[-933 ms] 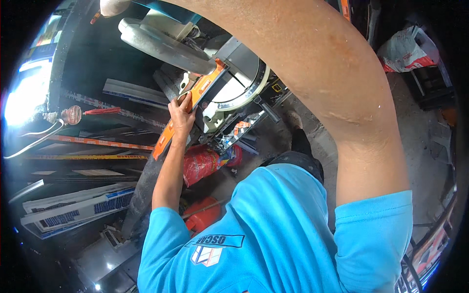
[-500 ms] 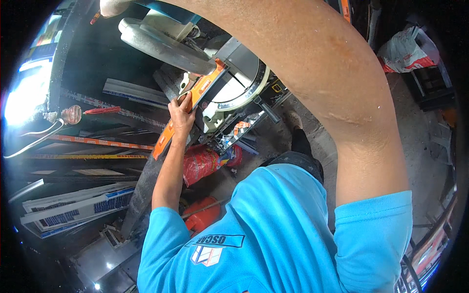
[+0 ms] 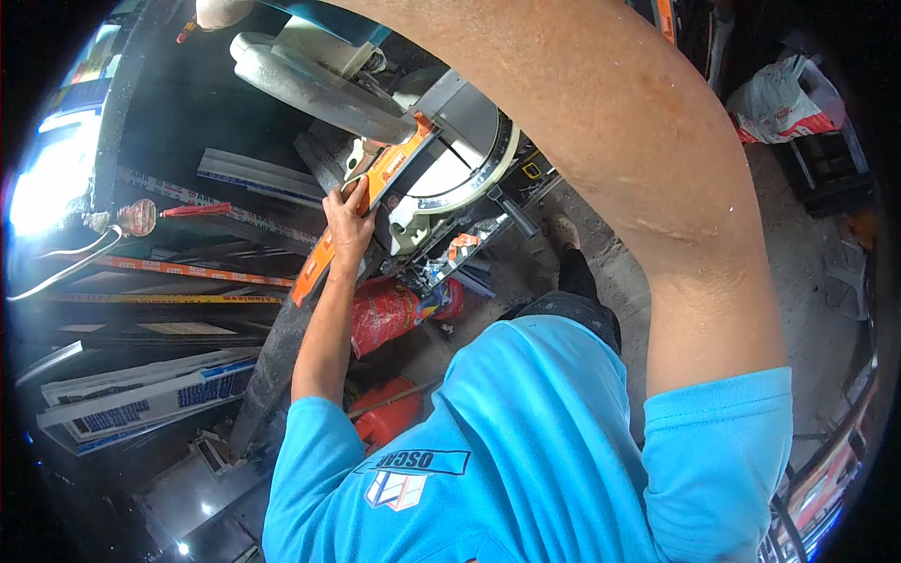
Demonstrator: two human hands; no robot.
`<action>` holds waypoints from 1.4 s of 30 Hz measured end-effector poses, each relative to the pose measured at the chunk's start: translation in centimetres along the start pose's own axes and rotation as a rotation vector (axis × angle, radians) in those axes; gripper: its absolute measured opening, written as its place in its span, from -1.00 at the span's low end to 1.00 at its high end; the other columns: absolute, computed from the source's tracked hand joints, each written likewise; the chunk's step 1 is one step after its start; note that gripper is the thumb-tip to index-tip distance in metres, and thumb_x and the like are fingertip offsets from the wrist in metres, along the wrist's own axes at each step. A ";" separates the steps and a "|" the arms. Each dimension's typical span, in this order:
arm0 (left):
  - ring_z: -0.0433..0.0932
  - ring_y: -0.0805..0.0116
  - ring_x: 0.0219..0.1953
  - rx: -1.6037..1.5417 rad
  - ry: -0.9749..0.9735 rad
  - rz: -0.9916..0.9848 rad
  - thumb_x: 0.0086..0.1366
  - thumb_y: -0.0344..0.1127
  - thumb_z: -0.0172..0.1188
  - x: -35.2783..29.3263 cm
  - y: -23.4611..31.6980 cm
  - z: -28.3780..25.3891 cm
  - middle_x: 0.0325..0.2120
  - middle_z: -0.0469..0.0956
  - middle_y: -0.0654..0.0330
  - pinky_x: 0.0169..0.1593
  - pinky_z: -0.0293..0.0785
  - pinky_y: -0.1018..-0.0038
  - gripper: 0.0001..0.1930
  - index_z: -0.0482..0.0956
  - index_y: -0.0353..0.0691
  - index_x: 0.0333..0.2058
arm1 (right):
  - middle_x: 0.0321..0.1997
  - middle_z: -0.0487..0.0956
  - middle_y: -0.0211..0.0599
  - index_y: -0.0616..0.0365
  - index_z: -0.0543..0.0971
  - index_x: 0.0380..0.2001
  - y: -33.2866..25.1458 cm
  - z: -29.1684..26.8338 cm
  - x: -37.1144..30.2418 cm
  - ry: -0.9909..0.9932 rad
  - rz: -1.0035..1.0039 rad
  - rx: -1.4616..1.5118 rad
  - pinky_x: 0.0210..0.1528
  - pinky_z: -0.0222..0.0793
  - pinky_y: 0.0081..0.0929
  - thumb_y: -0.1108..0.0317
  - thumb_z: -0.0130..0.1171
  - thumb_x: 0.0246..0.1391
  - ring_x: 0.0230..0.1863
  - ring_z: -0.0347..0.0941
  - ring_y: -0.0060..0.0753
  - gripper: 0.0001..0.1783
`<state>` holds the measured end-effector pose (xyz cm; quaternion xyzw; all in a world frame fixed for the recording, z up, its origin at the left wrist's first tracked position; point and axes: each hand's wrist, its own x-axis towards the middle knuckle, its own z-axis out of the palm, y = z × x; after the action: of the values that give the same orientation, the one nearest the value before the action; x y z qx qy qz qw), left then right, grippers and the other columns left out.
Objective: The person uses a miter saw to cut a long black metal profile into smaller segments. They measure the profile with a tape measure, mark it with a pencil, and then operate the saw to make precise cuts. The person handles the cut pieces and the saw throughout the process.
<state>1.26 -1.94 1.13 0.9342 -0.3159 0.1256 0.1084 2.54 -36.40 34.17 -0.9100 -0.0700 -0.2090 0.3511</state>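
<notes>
My left hand is closed around a long strip with orange printed film. The strip lies slantwise on the bed of a miter saw, its upper end close to the saw's grey blade guard. The blade itself is hidden. My right arm arches across the top of the view, over the saw. At the upper left, only a rounded part of my right hand shows; the picture's edge cuts off its fingers. Just below it is a small red-orange piece, and whether the hand holds it is unclear.
Stacked profiles and long strips lie at left, near a corded lamp-like fitting. Below the saw are a red sack and a red rounded object. A white-and-red bag rests on a dark stand at right.
The view has shifted very slightly. My left hand, the strip and the saw keep the same places relative to each other.
</notes>
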 end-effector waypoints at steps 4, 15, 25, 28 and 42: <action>0.43 -0.02 0.00 -0.015 0.007 0.008 -0.05 -0.44 0.54 0.0 -0.2 0.1 0.02 0.52 0.04 0.14 0.39 0.18 -0.30 0.64 0.00 0.16 | -0.11 0.71 0.08 0.25 0.70 -0.12 0.0 0.1 0.0 0.001 0.000 -0.003 -0.01 0.53 -0.12 -0.10 0.08 0.30 -0.14 0.65 -0.02 -0.43; 0.43 -0.02 0.01 0.025 0.001 0.031 -0.01 -0.34 0.57 -0.2 -0.9 0.5 0.02 0.46 0.00 0.12 0.41 0.15 -0.27 0.61 0.12 0.21 | -0.11 0.71 0.08 0.26 0.70 -0.11 0.1 0.0 -0.1 0.005 0.004 -0.004 -0.01 0.53 -0.11 -0.11 0.06 0.31 -0.16 0.65 -0.02 -0.42; 0.41 -0.04 0.02 -0.007 -0.004 0.010 -0.02 -0.46 0.51 -0.1 -0.3 0.2 0.02 0.50 0.00 0.16 0.36 0.17 -0.31 0.63 0.01 0.18 | -0.11 0.71 0.08 0.26 0.69 -0.10 0.6 -0.3 0.6 0.019 0.001 0.004 -0.02 0.52 -0.11 -0.11 0.04 0.33 -0.17 0.65 -0.02 -0.41; 0.41 -0.04 0.02 0.000 -0.001 0.013 -0.02 -0.48 0.50 0.0 -0.1 0.2 0.02 0.50 0.00 0.15 0.36 0.17 -0.30 0.62 0.01 0.18 | -0.11 0.71 0.08 0.27 0.69 -0.09 0.8 -0.3 0.6 0.018 0.005 0.007 -0.02 0.52 -0.11 -0.12 0.04 0.33 -0.17 0.65 -0.02 -0.40; 0.41 -0.01 0.01 0.010 -0.020 -0.013 -0.03 -0.47 0.52 0.2 0.5 -0.1 0.01 0.51 0.05 0.15 0.37 0.17 -0.29 0.62 0.00 0.18 | -0.11 0.71 0.08 0.28 0.68 -0.08 1.0 -0.2 0.8 0.021 0.000 0.013 -0.03 0.52 -0.10 -0.13 0.01 0.35 -0.19 0.65 -0.01 -0.39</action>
<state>1.05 -2.40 1.39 0.9379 -0.3102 0.1172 0.1015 3.50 -37.28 34.09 -0.9054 -0.0676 -0.2180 0.3579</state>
